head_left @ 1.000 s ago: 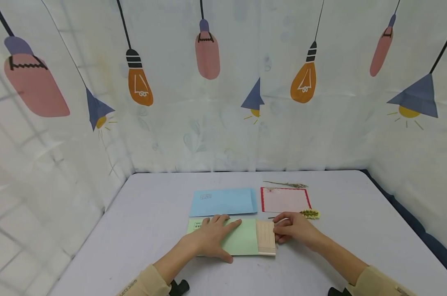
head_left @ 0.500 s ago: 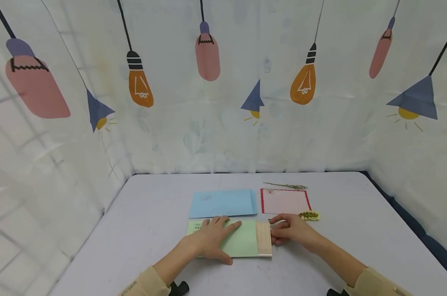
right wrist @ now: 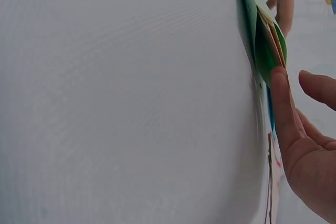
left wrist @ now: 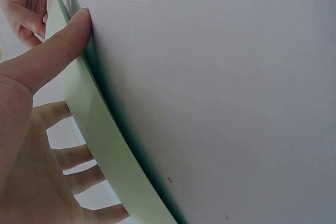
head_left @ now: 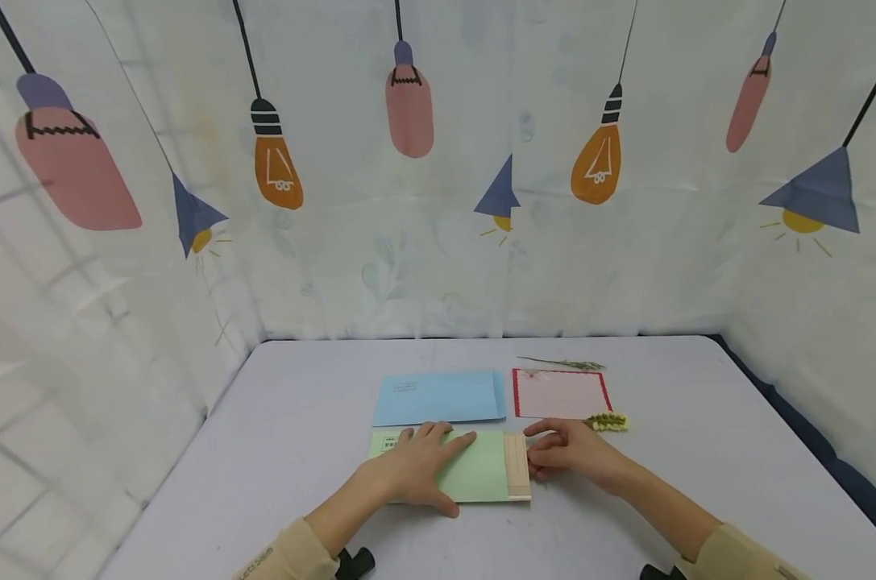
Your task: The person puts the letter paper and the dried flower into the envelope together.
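A light green envelope [head_left: 484,471] lies on the white table. My left hand [head_left: 421,467] rests on it with fingers spread, and in the left wrist view its thumb [left wrist: 76,30] lies along the near edge of the envelope. A tan lined letter sheet [head_left: 517,467], folded in layers, sticks a short way out of the envelope's right end. In the right wrist view the envelope's mouth [right wrist: 264,59] gapes around the folded layers. At the sheet's outer edge, my right hand [head_left: 568,453] pushes with a fingertip, its raised finger apart from the paper.
Behind the green envelope lies a blue envelope [head_left: 438,399]. A red-bordered card [head_left: 561,395] is at the back right, with a dried sprig [head_left: 564,364] beyond it and a yellow-green flower stem [head_left: 607,422] at its near corner. A printed curtain [head_left: 438,282] hangs behind the table.
The letter sheet has slid left into the green envelope, so a narrower strip shows. My right hand has moved left along with it, while my left hand stays on the envelope.
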### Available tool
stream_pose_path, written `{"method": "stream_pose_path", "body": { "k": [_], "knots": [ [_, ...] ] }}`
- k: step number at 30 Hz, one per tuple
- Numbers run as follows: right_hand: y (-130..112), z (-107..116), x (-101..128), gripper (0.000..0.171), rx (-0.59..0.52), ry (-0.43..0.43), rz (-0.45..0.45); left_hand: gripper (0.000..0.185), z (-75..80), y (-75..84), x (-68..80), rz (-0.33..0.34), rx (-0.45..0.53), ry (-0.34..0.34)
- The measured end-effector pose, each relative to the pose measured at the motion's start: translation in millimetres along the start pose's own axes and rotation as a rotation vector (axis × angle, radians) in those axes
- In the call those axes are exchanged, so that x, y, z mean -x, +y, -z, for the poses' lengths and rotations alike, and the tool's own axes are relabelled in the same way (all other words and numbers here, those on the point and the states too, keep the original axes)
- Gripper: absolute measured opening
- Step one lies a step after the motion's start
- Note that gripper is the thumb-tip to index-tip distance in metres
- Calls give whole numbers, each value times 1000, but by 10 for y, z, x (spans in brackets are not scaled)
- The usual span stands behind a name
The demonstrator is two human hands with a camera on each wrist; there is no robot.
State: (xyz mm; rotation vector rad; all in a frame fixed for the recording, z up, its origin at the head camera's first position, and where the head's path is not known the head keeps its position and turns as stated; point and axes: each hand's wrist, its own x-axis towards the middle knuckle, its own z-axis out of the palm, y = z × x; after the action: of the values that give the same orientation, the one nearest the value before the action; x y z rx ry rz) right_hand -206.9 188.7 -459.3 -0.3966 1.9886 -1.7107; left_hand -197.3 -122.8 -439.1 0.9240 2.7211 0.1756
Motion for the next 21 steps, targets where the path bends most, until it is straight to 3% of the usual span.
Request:
{"method": "stream_pose_path", "body": {
  "k": [11, 21],
  "knots": [
    [-40, -120, -73, 50, 6, 7, -6, 106, -2, -15, -13, 5, -6, -3],
    [-82, -187, -92, 47, -46, -45, -12, 106, -12, -19, -22, 3, -8, -6]
  ]
}}
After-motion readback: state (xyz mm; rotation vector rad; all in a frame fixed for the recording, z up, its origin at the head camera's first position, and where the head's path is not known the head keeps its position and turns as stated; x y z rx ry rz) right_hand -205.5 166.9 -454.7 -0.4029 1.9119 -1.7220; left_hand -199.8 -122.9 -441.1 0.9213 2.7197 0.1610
